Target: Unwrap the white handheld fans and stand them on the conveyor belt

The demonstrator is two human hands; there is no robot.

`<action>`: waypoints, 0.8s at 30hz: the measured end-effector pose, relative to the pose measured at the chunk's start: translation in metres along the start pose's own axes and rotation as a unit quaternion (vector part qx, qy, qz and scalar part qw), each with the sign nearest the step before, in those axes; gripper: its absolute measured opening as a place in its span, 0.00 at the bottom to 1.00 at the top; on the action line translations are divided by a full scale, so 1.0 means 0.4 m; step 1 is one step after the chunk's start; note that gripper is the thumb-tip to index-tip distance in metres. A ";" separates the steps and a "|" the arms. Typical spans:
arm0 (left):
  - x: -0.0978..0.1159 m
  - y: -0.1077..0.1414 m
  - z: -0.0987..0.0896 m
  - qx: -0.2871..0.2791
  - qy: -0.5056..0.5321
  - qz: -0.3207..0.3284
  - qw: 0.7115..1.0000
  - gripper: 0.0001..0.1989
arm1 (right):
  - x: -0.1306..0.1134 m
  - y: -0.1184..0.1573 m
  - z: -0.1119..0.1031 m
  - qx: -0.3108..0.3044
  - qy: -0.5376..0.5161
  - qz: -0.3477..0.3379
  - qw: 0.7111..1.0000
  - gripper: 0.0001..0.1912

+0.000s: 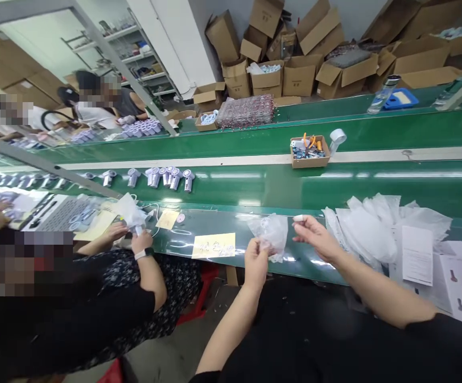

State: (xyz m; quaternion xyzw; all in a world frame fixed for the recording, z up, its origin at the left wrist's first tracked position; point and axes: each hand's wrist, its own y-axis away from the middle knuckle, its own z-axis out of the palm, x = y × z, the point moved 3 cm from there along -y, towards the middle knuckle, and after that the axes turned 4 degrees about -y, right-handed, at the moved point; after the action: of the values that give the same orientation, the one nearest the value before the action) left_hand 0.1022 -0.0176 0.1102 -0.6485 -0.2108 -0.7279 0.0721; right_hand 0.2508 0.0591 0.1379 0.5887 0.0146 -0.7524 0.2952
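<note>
My left hand [256, 261] is closed on the lower edge of a translucent white plastic bag [273, 234], pinching it between thumb and fingers above the green work surface. Whether anything lies inside the bag I cannot make out. Just right of the bag, apart from it, my right hand [314, 237] hovers with its fingers loosely bent and slightly apart. Something white covers one of its fingertips, and no held object shows. Beyond that hand lies a pile of similar translucent bags [369, 234]. Printed leaflets [417, 255] lie to the right of the pile.
A co-worker's hands [141, 243] handle another bag at left. A yellow handwritten card [214, 246] lies between us. Purple handheld fans [189, 181] stand on the green conveyor [234, 186]. A small carton of parts [310, 159] and a tape roll [338, 136] sit on the divider.
</note>
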 end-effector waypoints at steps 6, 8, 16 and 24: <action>0.022 0.062 -0.048 0.056 0.106 -0.068 0.990 0.11 | 0.062 0.005 0.083 -0.071 0.133 -0.030 0.988 0.09; 0.026 0.081 -0.080 0.111 0.007 -0.033 0.993 0.11 | 0.065 0.007 0.093 -0.038 0.156 -0.071 0.984 0.05; -0.015 0.147 -0.077 -0.017 -0.331 0.063 0.941 0.15 | 0.082 0.025 0.153 0.038 0.157 -0.154 0.975 0.08; 0.054 0.153 -0.190 0.162 -0.425 0.256 0.853 0.05 | 0.106 0.050 0.198 -0.130 0.422 -0.298 0.846 0.10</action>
State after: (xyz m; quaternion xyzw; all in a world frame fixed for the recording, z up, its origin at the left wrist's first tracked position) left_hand 0.0527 -0.0994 0.1389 -0.9049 -0.1627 -0.2923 0.2632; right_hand 0.1848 -0.0047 0.1306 0.7728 0.4104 -0.4745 0.0959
